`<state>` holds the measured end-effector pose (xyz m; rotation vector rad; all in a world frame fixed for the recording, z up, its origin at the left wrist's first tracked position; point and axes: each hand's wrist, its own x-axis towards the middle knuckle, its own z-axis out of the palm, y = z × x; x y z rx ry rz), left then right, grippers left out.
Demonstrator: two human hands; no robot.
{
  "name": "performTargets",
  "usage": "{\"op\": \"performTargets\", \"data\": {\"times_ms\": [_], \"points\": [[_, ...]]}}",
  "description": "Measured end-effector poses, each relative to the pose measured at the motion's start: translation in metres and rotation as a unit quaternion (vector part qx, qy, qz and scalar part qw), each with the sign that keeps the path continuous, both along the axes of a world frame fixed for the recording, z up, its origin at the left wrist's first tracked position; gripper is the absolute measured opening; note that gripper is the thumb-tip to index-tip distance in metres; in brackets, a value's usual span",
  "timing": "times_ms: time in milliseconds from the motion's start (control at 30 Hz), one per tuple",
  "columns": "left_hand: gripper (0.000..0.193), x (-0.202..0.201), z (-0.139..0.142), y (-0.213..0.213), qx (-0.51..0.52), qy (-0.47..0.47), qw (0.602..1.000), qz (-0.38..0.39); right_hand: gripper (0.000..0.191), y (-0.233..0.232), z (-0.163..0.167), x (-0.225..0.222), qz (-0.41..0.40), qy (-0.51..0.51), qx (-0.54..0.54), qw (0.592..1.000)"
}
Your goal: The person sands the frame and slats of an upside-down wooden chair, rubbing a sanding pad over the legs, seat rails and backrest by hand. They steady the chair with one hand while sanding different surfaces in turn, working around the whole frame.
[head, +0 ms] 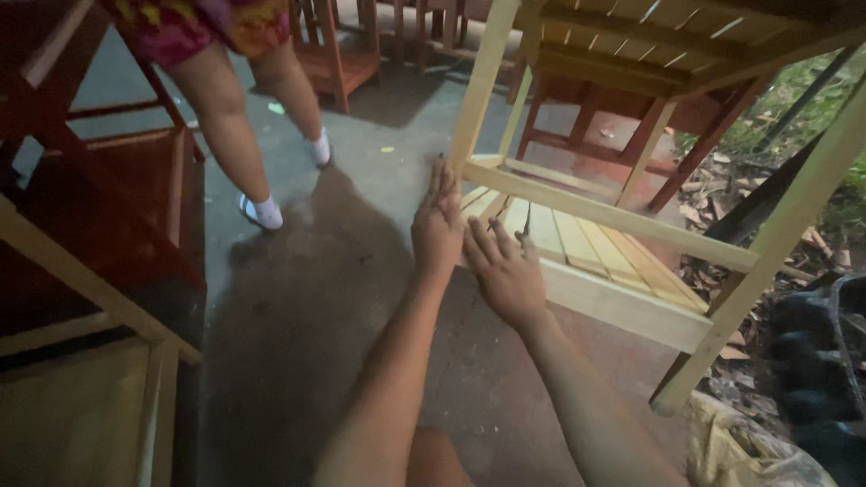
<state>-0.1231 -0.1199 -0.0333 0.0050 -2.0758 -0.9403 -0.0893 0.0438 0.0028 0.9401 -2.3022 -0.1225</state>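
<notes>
A pale unfinished wooden table frame (613,216) stands to the right, with a slatted lower shelf (595,252) near the floor. My left hand (437,225) lies flat, fingers together, against the frame's front left corner where the leg (478,86) meets the rail. My right hand (505,271) rests beside it on the edge of the shelf, fingers spread, with a small dark thin object between the fingers that I cannot make out.
Another person's legs (239,117) in white socks and shoes stand on the concrete floor at upper left. Red-brown stained furniture (99,180) crowds the left, more chairs (338,54) stand behind. Dry leaves and a dark bag (812,352) lie right.
</notes>
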Motion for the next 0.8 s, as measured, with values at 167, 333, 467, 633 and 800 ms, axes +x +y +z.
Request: {"op": "performTargets", "data": {"times_ms": [167,333,467,633,800], "points": [[0.048,0.09,-0.063,0.01,-0.009,0.066,0.998,0.009,0.07,-0.002,-0.001,0.002,0.009,0.007,-0.024,1.0],[0.046,0.065,-0.031,0.002,0.004,0.055,0.998,0.027,0.076,-0.004,0.001,0.005,0.01,-0.036,-0.047,0.998],[0.045,0.05,0.003,0.002,0.056,0.091,0.994,-0.006,0.076,-0.006,-0.001,0.008,0.001,-0.033,-0.044,0.999],[0.042,0.101,-0.036,-0.001,0.162,0.025,0.986,0.005,0.071,-0.006,-0.004,0.007,0.003,-0.02,-0.047,0.999],[0.043,0.06,-0.06,-0.035,0.264,-0.164,0.949,-0.052,0.068,-0.007,-0.005,0.004,-0.002,-0.024,-0.056,0.998]]}}
